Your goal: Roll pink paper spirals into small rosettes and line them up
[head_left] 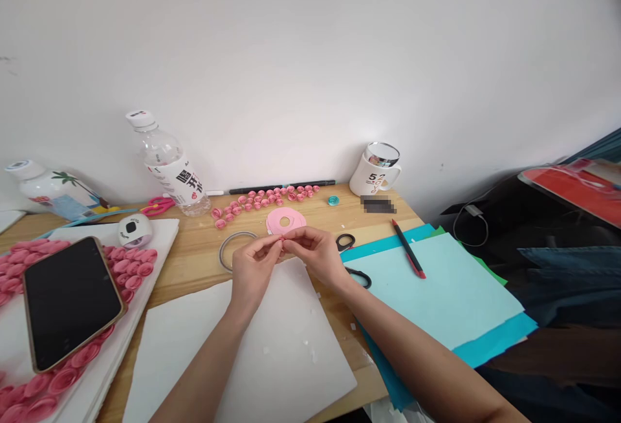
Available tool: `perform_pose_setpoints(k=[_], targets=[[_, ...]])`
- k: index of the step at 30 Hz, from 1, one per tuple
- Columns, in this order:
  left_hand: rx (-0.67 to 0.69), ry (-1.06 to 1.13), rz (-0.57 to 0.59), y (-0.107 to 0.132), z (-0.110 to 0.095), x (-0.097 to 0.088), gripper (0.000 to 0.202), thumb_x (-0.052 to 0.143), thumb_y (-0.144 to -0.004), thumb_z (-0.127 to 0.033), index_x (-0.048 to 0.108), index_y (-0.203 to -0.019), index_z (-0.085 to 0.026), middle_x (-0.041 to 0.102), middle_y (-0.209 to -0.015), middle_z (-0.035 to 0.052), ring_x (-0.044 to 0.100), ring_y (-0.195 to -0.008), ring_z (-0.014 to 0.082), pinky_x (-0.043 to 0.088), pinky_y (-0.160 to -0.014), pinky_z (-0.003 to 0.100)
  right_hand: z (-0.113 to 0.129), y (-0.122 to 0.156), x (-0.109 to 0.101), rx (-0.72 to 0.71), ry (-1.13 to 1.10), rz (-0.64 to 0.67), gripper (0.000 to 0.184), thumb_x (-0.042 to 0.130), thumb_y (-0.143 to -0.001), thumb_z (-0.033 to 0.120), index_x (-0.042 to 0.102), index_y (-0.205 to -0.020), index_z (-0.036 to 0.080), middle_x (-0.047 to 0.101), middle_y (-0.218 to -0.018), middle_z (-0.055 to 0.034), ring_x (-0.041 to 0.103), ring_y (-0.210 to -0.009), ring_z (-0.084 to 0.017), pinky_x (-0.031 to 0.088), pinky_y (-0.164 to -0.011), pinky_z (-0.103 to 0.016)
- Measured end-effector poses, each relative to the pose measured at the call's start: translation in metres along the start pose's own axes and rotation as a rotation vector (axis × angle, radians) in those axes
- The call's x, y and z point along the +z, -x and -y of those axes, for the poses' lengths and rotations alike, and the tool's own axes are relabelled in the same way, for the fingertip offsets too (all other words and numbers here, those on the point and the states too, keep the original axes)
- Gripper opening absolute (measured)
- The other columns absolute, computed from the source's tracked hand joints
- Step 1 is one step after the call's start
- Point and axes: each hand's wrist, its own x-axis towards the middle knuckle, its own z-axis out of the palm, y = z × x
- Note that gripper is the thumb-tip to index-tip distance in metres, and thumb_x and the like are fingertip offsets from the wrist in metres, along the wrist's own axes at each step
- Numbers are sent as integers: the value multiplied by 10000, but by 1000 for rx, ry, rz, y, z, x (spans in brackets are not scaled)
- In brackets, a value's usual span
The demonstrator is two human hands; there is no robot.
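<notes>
My left hand [255,268] and my right hand [317,251] meet above the far edge of a white board [291,339]. Both are closed, fingertips pinched together around a small pink paper roll [282,239], mostly hidden by the fingers. Just behind them lie pink paper discs [274,222] with a round hole. Rows of small rolled pink paper flowers [264,202] stand farther back, with a teal paper roll [333,200] to their right. A grey ring [224,255] lies beside my left hand. Black-handled scissors [361,277] are partly covered by my right hand.
At left, a phone [72,303] rests on a board of pink flowers [63,381]. A water bottle [169,164], another bottle [53,187] and a mug [373,171] stand near the wall. Blue paper sheets [436,293] and a pen [408,248] lie right.
</notes>
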Motion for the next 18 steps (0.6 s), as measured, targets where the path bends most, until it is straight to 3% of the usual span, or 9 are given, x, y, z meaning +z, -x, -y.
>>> perform_pose_setpoints(k=[6,14,18], targets=[[24,42,44,-1,0,0,286,637,-671,-345,700,-858,-137,688,-699,43,625,-610,155,546,-595,271,2,-3,-3,33,-22,-20,182,661,-674,317,636,-726,144,666,-706,-38,633,-663,-152,517,-692,-309],[129,-125,27,2,1,2,230,619,-688,-338,705,-826,-175,697,-768,43,620,-606,150,529,-618,264,0,-3,-3,46,9,-43,191,654,-670,337,602,-696,155,640,-653,-14,624,-616,-144,528,-658,-308],[140,-164,-5,-1,6,0,325,598,-706,-367,673,-944,-160,688,-808,56,633,-666,165,512,-646,267,-3,-16,-20,39,45,-124,211,647,-658,344,630,-714,141,664,-698,-40,628,-643,-150,526,-705,-331]])
